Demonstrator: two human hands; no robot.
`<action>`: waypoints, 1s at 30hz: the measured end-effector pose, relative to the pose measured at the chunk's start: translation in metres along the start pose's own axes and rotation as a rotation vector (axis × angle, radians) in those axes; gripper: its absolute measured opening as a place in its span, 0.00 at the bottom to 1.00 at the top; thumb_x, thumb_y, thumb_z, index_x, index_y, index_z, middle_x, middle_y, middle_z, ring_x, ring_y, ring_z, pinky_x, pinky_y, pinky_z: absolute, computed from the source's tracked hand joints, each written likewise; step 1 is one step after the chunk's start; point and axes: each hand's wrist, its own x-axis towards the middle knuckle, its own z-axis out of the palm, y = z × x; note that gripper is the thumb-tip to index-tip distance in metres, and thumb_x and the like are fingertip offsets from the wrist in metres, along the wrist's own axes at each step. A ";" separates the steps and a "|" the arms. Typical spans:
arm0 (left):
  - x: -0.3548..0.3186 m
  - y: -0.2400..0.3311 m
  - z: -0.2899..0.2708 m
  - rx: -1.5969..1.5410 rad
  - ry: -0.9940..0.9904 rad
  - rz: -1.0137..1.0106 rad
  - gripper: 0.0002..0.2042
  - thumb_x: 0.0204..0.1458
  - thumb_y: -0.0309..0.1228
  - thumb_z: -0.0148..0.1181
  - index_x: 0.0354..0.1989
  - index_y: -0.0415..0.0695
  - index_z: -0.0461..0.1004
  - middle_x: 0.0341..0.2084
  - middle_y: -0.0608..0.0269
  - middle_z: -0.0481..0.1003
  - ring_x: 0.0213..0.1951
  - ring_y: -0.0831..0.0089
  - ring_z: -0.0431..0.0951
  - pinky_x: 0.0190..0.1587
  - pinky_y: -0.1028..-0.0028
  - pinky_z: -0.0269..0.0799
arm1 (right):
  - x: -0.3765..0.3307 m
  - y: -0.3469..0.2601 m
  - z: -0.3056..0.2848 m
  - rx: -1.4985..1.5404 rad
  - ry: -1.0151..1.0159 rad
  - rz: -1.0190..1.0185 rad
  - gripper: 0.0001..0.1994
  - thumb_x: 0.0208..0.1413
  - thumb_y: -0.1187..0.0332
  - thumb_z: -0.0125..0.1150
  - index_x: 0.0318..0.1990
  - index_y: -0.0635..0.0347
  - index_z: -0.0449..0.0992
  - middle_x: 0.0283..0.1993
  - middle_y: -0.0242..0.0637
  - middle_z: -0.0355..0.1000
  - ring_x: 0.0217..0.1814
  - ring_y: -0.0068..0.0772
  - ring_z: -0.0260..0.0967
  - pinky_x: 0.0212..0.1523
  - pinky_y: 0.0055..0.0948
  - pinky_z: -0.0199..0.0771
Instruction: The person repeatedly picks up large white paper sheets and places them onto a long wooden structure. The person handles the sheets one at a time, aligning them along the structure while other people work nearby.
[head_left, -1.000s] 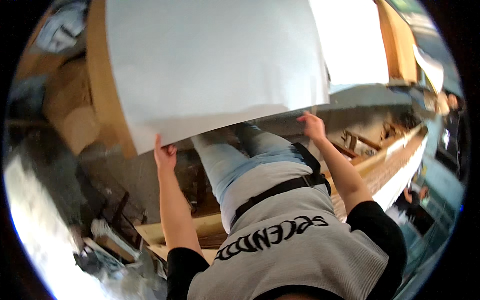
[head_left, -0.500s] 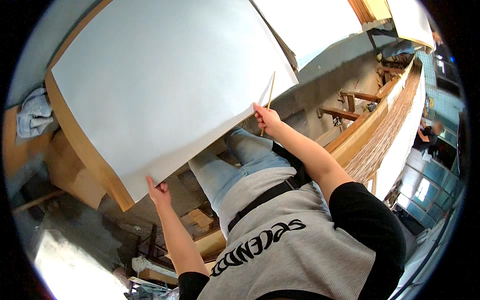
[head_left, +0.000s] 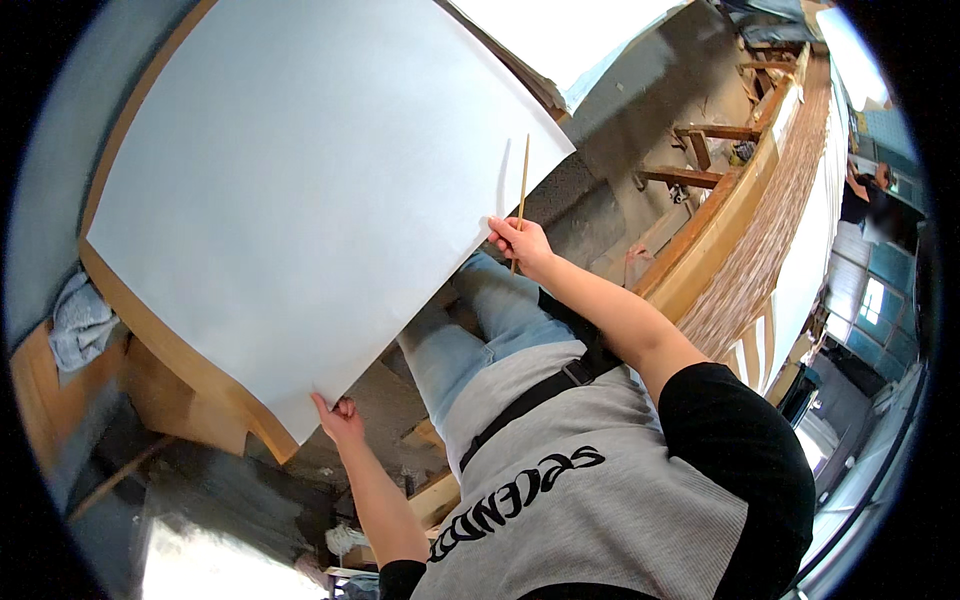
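A large white paper sheet spreads before me over a brown-edged board. My left hand is closed at the sheet's near left corner, thumb on top and fingers curled below. At the near edge further right, my right hand pinches the paper. That same hand also holds a thin wooden stick, which points up across the sheet and casts a shadow on it. The fingers under the paper are partly hidden.
To the right stands a long wooden rack with a stack of layered, rough-edged sheets. Another white sheet lies beyond mine. A grey cloth hangs at the left. A person is at the far right.
The view has turned, so the surroundings have shifted in the picture. Both hands keep their grip on the sheet's edge, and the stick stands more upright.
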 end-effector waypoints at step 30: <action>-0.429 0.160 0.379 -0.013 -1.267 1.368 0.16 0.47 0.35 0.54 0.40 0.36 0.68 0.39 0.51 0.70 0.39 0.59 0.68 0.43 0.62 0.64 | -0.288 -0.212 -0.117 0.239 0.034 -0.676 0.10 0.49 0.65 0.48 0.22 0.62 0.68 0.26 0.40 0.71 0.30 0.29 0.74 0.10 0.15 0.47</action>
